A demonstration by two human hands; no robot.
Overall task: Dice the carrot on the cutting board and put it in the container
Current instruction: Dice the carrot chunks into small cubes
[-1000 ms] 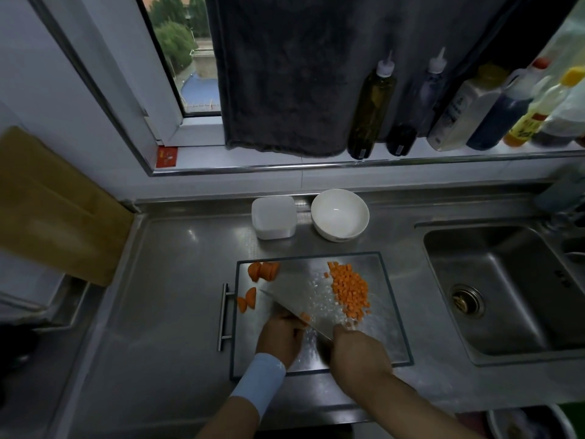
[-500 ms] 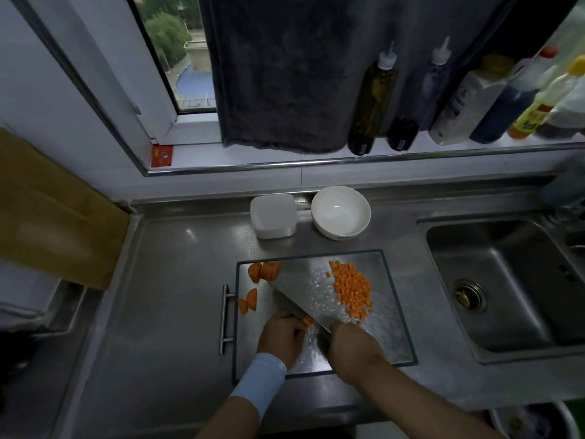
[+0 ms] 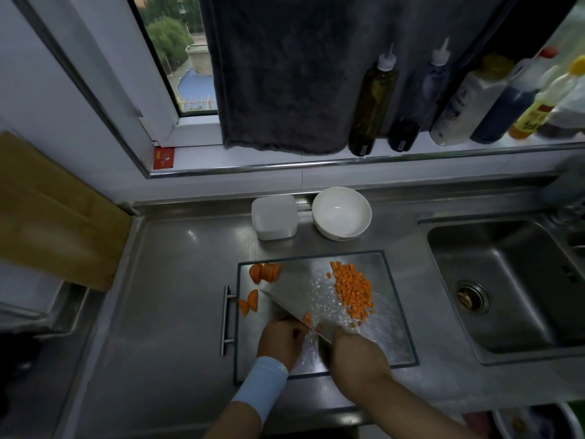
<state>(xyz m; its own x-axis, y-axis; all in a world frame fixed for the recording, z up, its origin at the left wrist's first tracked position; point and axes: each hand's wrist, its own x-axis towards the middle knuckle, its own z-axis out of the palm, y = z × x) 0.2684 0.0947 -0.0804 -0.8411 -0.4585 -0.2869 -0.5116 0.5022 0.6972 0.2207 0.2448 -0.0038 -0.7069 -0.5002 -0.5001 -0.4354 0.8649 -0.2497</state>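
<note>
A light brown wooden board [image 3: 53,213] leans at the far left edge of the stainless steel tabletop [image 3: 177,280]. Near the middle of the tabletop lies the rectangular metal cutting board [image 3: 392,327] with a bar handle [image 3: 225,321] on its left side. At the board's far left corner sits a thick orange carrot chunk [image 3: 265,272], and just nearer along the left edge lie two orange half-round carrot slices [image 3: 249,303].

The left hand [image 3: 281,339], with a pale blue sleeve [image 3: 260,387] at the wrist, rests on the near left part of the board, its fingers curled down narrowly on a small orange carrot piece [image 3: 306,319] that touches the knife blade. The silver broad-bladed kitchen knife [image 3: 294,312] runs diagonally from the half slices toward the near middle of the board. The right hand [image 3: 357,356] has its fingers wrapped tight around the knife's grip, which is hidden under the hand.

On the board's far right part lies a heap of small orange carrot cubes [image 3: 353,289]. Beyond the board, near the tabletop's back edge, stand a white square plastic container [image 3: 274,220] and, just beside it to the right, a round white ceramic bowl [image 3: 342,213]; neither holds any carrot. At the tabletop's right end is the steel sink basin [image 3: 519,299].
</note>
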